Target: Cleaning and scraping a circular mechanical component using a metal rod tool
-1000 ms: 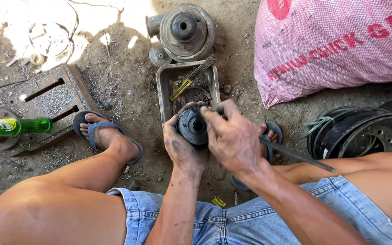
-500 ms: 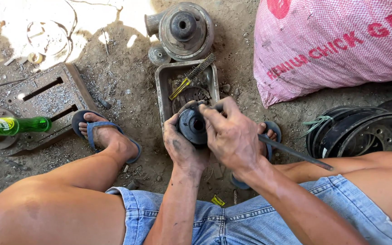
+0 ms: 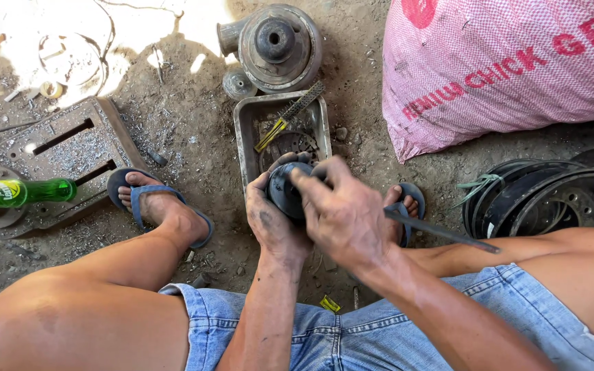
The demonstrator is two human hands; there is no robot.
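Note:
My left hand (image 3: 273, 223) cups a round black metal part (image 3: 284, 190) from below and the left, over the near end of a grey metal tray (image 3: 245, 134). My right hand (image 3: 344, 214) lies across the part's right side, fingers curled on its rim. A thin dark metal rod (image 3: 441, 232) sticks out to the right from under that hand; I cannot tell whether the hand grips it. The tray holds a file with a yellow handle (image 3: 289, 115) and a round toothed disc (image 3: 290, 143).
A grey pump housing (image 3: 278, 42) lies beyond the tray. A pink woven sack (image 3: 503, 69) sits at the upper right, stacked black rims (image 3: 551, 199) at the right. A slotted metal plate (image 3: 63, 148) and a green bottle (image 3: 15, 192) are at the left. My feet wear blue sandals.
Both hands stay on the black part. My right hand's fingers have shifted slightly around its rim, and the rod's free end has moved a little.

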